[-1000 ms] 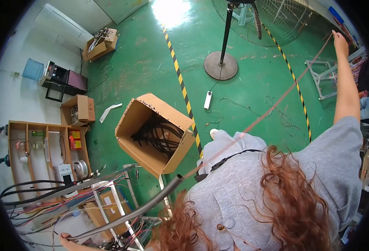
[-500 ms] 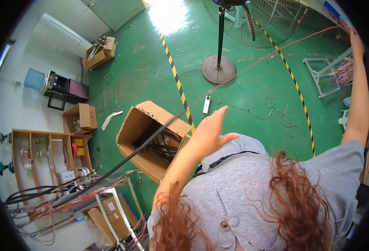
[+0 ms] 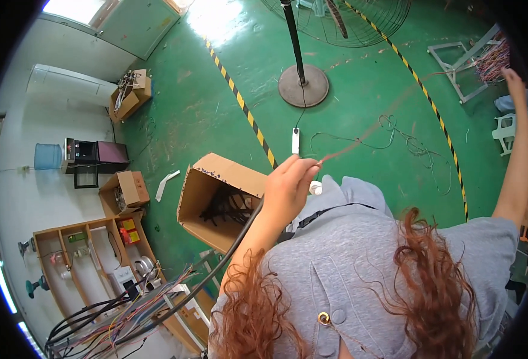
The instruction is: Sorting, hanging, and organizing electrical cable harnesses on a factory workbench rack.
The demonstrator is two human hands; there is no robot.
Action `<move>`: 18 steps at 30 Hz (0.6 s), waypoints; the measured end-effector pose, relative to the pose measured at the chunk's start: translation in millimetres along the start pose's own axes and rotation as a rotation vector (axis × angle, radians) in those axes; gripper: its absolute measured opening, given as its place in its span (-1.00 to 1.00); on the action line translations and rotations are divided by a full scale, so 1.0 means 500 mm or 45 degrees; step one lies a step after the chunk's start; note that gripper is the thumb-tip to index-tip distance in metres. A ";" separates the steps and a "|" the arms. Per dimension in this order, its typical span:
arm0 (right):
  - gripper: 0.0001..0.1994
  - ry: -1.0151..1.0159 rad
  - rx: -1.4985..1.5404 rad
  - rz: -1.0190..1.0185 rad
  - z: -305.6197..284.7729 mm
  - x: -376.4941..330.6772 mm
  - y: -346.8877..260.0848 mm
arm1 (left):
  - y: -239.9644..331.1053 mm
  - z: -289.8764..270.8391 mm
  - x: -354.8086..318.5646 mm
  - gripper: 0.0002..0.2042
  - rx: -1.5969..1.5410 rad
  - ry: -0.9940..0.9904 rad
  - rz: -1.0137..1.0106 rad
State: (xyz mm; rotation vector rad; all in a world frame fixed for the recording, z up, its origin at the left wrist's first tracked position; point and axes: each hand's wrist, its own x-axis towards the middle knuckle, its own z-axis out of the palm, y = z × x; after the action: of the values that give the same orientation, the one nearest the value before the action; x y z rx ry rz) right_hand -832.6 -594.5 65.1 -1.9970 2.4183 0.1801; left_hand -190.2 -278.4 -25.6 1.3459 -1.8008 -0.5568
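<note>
My left hand (image 3: 289, 184) is closed in front of my chest, thumb and fingers pressed together. From the lower left a black cable (image 3: 225, 257) runs up to it and disappears behind the hand and wrist. Thin reddish wires (image 3: 351, 146), smeared by motion, stretch from its fingertips toward the upper right. Far out at the right edge, my right hand (image 3: 513, 81) has its fingers bent, in line with those wires. The last stretch of wire before that hand is hard to make out. Beside it, a bundle of coloured wires (image 3: 492, 60) hangs on a white metal frame (image 3: 451, 75).
An open cardboard box (image 3: 216, 236) with black cables stands left of my hand. A standing fan's round base (image 3: 303, 85), a white power strip (image 3: 295, 141) and a loose thin cord (image 3: 416, 149) are on the green floor. Wires lie across a rack (image 3: 114, 323) lower left.
My left hand, open with its thumb out before, has closed on the cable. My right hand has come lower in the view. The wires between the hands have swung.
</note>
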 end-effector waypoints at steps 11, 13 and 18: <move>-0.65 -1.145 1.463 -1.792 0.108 -0.570 -0.927 | 0.005 -0.076 -0.031 -0.97 -0.122 0.069 -0.266; -0.78 -1.780 1.401 -1.445 0.114 -0.586 -0.958 | 0.006 -0.090 -0.051 -0.98 -0.138 0.099 -0.330; -0.80 -1.788 1.527 -1.595 0.131 -0.618 -1.013 | 0.014 -0.116 -0.098 -0.94 -0.075 0.169 -0.415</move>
State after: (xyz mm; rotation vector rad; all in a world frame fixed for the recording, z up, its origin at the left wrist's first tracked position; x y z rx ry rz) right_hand -282.3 -379.9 -21.9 -1.3774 0.0983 0.0279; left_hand -142.4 -223.7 -3.1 1.6081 -1.4570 -0.6703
